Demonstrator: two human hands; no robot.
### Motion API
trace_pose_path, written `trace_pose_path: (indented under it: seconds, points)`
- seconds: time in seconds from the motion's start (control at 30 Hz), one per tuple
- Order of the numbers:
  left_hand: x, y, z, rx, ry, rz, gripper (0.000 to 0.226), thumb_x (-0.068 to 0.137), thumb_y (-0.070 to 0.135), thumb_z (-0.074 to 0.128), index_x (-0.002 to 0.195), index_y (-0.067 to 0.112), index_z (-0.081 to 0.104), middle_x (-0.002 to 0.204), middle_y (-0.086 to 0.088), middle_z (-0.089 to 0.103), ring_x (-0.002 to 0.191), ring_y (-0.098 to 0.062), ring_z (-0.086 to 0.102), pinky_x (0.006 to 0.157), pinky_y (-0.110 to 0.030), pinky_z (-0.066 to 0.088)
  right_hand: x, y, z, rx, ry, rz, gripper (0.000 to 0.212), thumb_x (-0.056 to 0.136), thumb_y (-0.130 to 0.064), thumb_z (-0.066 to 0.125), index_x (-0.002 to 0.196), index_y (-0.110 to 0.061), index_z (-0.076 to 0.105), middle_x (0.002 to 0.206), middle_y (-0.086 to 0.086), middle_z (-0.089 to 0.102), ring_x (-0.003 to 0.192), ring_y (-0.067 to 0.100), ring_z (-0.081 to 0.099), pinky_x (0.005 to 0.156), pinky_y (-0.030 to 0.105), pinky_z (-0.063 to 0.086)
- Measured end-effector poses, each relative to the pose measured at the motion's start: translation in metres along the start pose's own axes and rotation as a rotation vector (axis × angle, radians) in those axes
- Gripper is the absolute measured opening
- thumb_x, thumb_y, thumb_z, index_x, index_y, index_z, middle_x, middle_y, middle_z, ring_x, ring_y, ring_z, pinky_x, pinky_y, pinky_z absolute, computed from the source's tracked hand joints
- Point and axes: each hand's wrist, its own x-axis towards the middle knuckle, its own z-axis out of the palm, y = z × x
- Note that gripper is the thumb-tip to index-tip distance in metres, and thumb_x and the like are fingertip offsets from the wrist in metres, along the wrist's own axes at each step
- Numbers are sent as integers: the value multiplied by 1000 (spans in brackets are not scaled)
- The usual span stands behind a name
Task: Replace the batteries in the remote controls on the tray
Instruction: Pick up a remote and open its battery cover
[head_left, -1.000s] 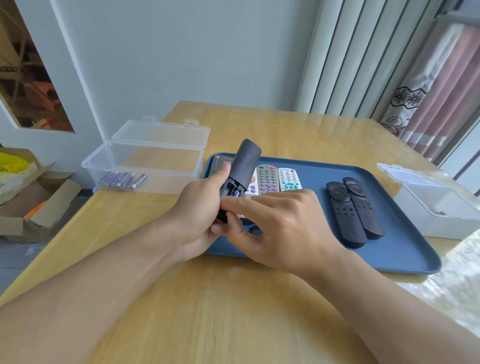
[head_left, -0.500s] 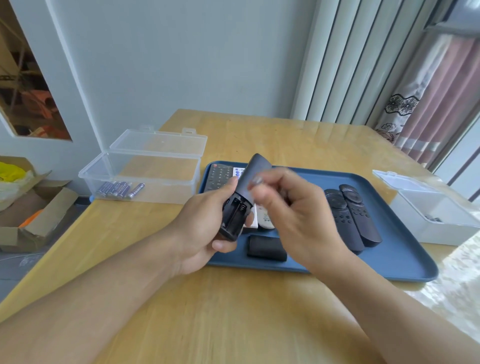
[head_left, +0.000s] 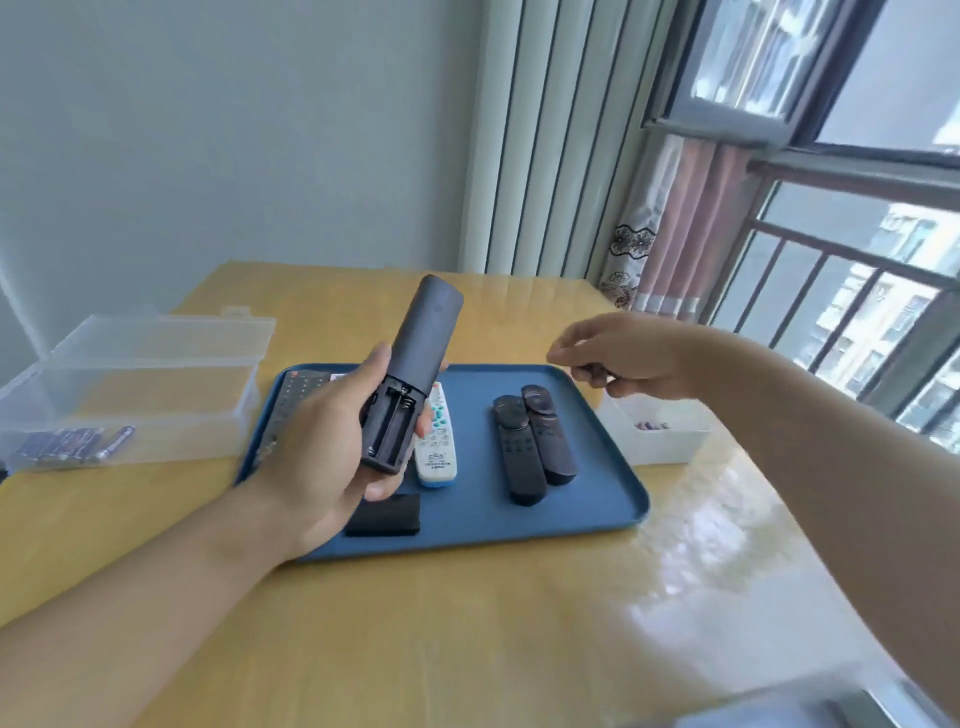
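My left hand (head_left: 311, 467) grips a dark grey remote (head_left: 418, 348) upright over the blue tray (head_left: 597, 467). Its back faces me, and the open battery compartment (head_left: 389, 423) holds no batteries. The remote's black cover (head_left: 384, 515) lies on the tray's near edge. My right hand (head_left: 639, 358) hovers above the white box (head_left: 654, 447) to the right of the tray, its fingers pinched on a small dark battery (head_left: 592, 373). On the tray lie a white remote (head_left: 437, 452), two black remotes (head_left: 519, 457) side by side, and a black keypad remote (head_left: 296, 395) at the left.
A clear plastic box (head_left: 156, 384) with its lid up stands left of the tray, with several batteries (head_left: 72, 446) in its near corner. A few batteries (head_left: 652, 426) lie in the white box. The wooden table (head_left: 467, 623) meets a window at the right.
My right hand pulled a battery out of the remote and carried it right, over the white box. The compartment now shows empty. The left hand has tilted the remote slightly.
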Motion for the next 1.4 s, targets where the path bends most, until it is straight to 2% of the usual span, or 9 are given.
trace_pose_path:
  seconds: [0.27,0.37,0.53,0.7,0.87,1.0,1.17,1.3,1.4]
  points:
    - [14,-18,40,-61,-46,18,50,103,52,38,121,20,72,70,-5,52,58,-17,29,34,-22,24,4,56,-58,-595,80,206,22,93,-3,64,108,-16,72,100,8,70,77,17,64,66,25,54]
    - [17,-25,33,-80,-16,53,52,101,52,38,125,18,69,70,-5,52,54,-16,32,35,-21,22,15,69,-49,-630,97,222,24,91,-2,67,111,-14,73,99,6,66,74,17,68,64,24,59]
    - [14,-27,21,-127,95,176,50,103,48,35,118,15,69,67,-7,50,50,-17,32,38,-24,19,23,74,-36,-744,79,226,30,91,-13,70,119,-19,73,107,11,73,88,25,72,84,34,61]
    - [12,-27,19,-108,134,187,49,105,46,33,120,17,69,69,-6,53,50,-16,35,37,-23,24,27,76,-33,-730,65,292,28,90,-12,67,118,-14,72,106,13,72,89,27,71,87,39,61]
    - [13,-30,15,-86,123,178,49,102,50,37,115,20,74,70,-7,57,53,-19,37,40,-26,25,25,69,-27,-791,91,321,32,84,-8,57,112,-5,71,103,14,73,74,26,63,80,35,60]
    - [15,-29,16,-92,143,182,49,103,49,37,117,18,73,70,-7,58,52,-20,36,41,-26,25,19,64,-26,-804,100,347,28,86,-9,58,112,-2,67,105,11,72,87,25,70,83,35,61]
    - [19,-32,19,-55,181,175,61,102,52,42,121,-2,63,72,-8,60,51,-22,40,47,-27,28,10,59,-35,-861,81,415,18,90,-16,70,98,-2,63,89,5,71,86,20,73,80,37,62]
    - [14,-21,14,-45,284,166,56,101,55,44,85,12,75,69,-5,63,58,-20,50,52,-29,31,12,25,-48,-1023,221,334,23,86,-34,75,90,-11,71,72,-5,73,69,15,72,74,37,62]
    - [10,-4,5,-58,324,206,61,106,48,37,64,27,76,64,-3,62,55,-15,52,50,-27,34,15,-18,-34,-926,441,32,12,85,-39,71,89,-29,75,72,-9,72,73,17,68,74,39,61]
